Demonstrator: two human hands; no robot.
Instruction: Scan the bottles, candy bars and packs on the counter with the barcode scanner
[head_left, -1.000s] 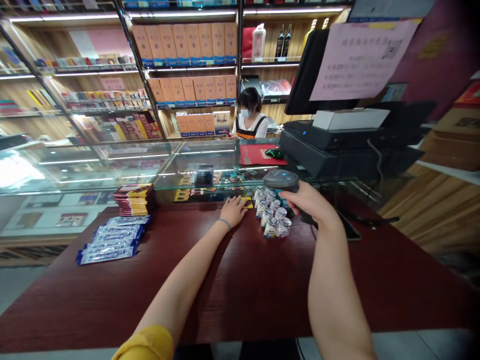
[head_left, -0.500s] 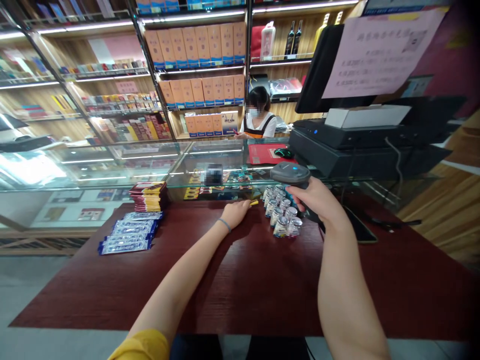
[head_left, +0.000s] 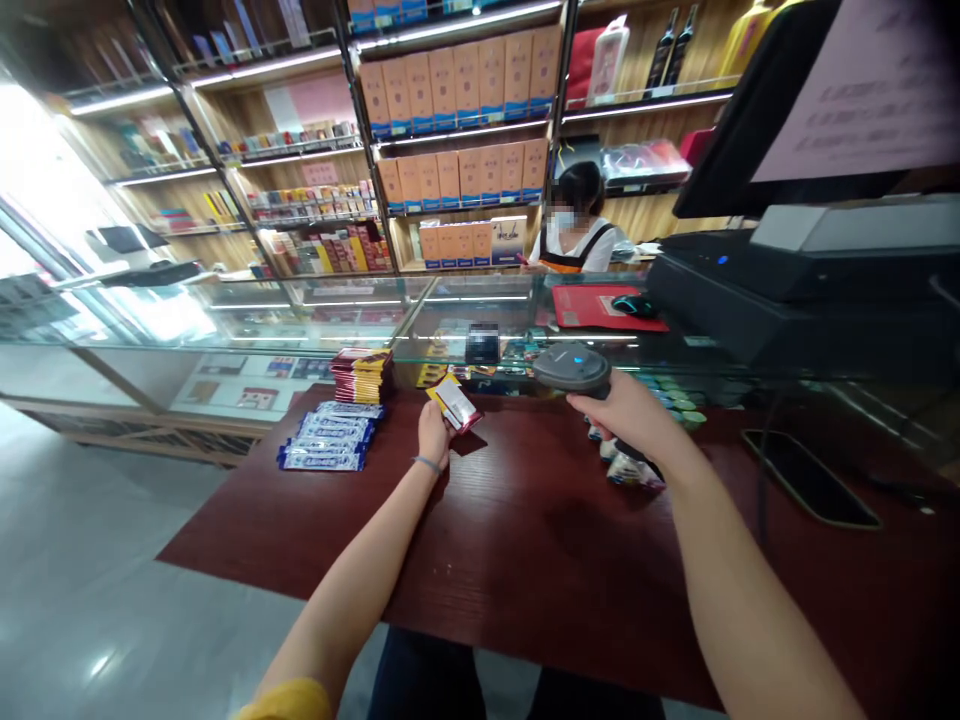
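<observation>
Held up in my left hand (head_left: pixel 435 435) is a small yellow and dark red snack packet (head_left: pixel 456 403), its pale printed side facing up. My right hand (head_left: pixel 634 415) grips a grey barcode scanner (head_left: pixel 574 368) with a blue light on top; its head points left toward the packet, a gap apart from it. Small jars (head_left: pixel 628 468) with white contents stand below my right hand, partly hidden by it. A stack of dark red and yellow packets (head_left: pixel 361 377) lies left of my left hand, and several blue and white sachets (head_left: pixel 328 437) lie in front of that stack.
A glass counter (head_left: pixel 322 312) runs behind the dark red table (head_left: pixel 480 540). At right stand a monitor (head_left: pixel 739 110) and a black register (head_left: pixel 720 310); a phone (head_left: pixel 810 478) lies below them. A masked person (head_left: pixel 576 225) is behind the counter, before shelves of orange boxes (head_left: pixel 465 80).
My left hand has lifted the packet off the table, moved it left and turned its pale side up. The scanner has turned with my right hand. My view has swung right.
</observation>
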